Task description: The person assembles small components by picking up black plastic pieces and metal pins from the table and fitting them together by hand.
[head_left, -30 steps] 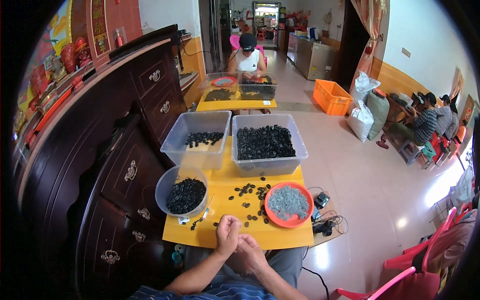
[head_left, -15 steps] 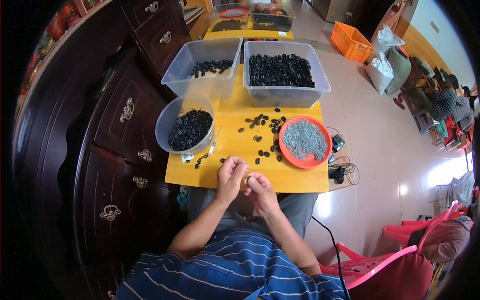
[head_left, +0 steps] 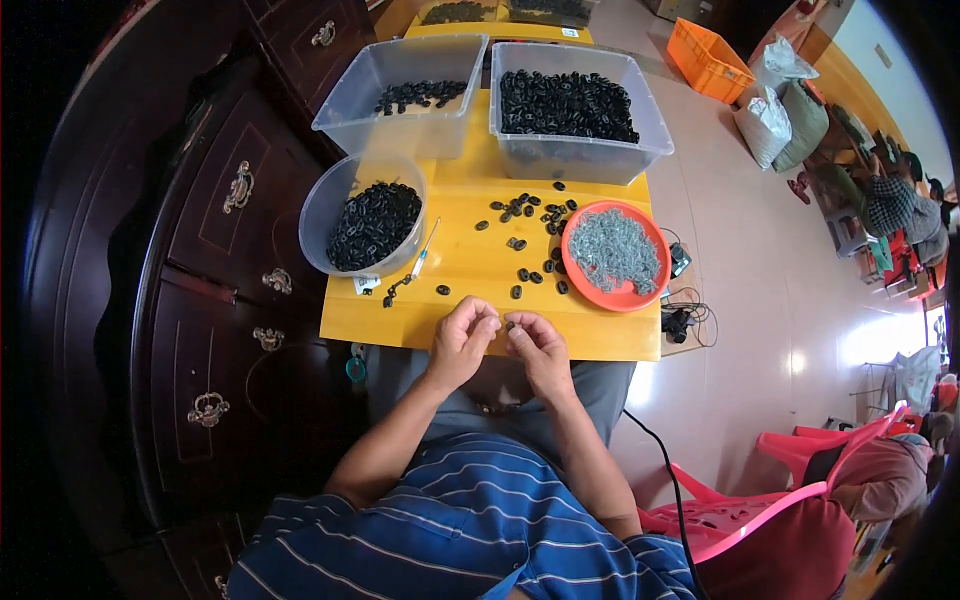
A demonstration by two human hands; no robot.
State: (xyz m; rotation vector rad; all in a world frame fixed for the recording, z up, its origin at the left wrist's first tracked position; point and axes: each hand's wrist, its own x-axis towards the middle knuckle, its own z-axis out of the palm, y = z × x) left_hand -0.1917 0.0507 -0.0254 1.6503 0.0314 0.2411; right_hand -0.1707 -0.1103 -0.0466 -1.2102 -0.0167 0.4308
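Both hands meet over the near edge of the yellow table (head_left: 400, 335). My left hand (head_left: 458, 345) is closed, thumb against fingertips; whatever sits in that pinch is too small to tell. Close beside it, my right hand (head_left: 541, 358) pinches a small black oval piece (head_left: 511, 326) between thumb and finger. Beyond them, loose black oval pieces (head_left: 523, 275) lie scattered on the table, one of them (head_left: 443, 290) just past my left hand. To the right, an orange-red plate (head_left: 632, 300) holds a heap of small clear-grey pieces (head_left: 610, 250).
A round clear tub (head_left: 312, 232) of black pieces stands at the left. Two clear rectangular bins (head_left: 345, 112) with black pieces line the back. A thin pen-like tool (head_left: 424, 255) lies by the tub. Right are cables (head_left: 690, 318), a pink chair (head_left: 740, 520) and an orange crate (head_left: 708, 65).
My right hand has shifted right and turned its fingertips up, the black oval piece now showing in its pinch. The whole view has tilted, so the table sits higher in the picture.
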